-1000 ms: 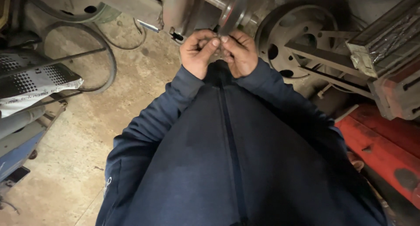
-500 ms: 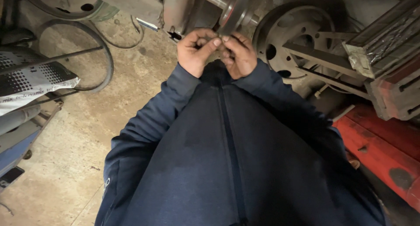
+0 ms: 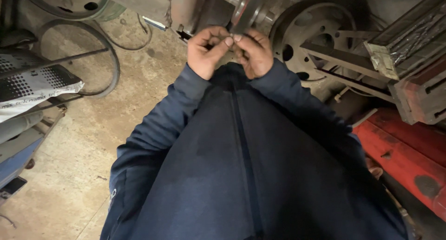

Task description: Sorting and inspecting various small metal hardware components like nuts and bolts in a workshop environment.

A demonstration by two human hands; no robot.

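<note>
The jacket (image 3: 246, 175) is dark navy blue, plain all over, with a darker zip line down its middle. The floor (image 3: 79, 165) is pale tan concrete, mottled with grey stains. A sack (image 3: 32, 84) at the side is white with a pattern of black dots (fading from large to small). The beam (image 3: 409, 151) is bright red with dark smudges. The wheel hub (image 3: 316, 35) is dull brown-grey, rusty, and the belt (image 3: 109, 63) is black.

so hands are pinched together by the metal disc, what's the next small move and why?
Probably hold the pinch and lift both hands clear of the disc. The left hand and right hand meet fingertip to fingertip over something too small to identify, close beside the disc's edge.
</note>
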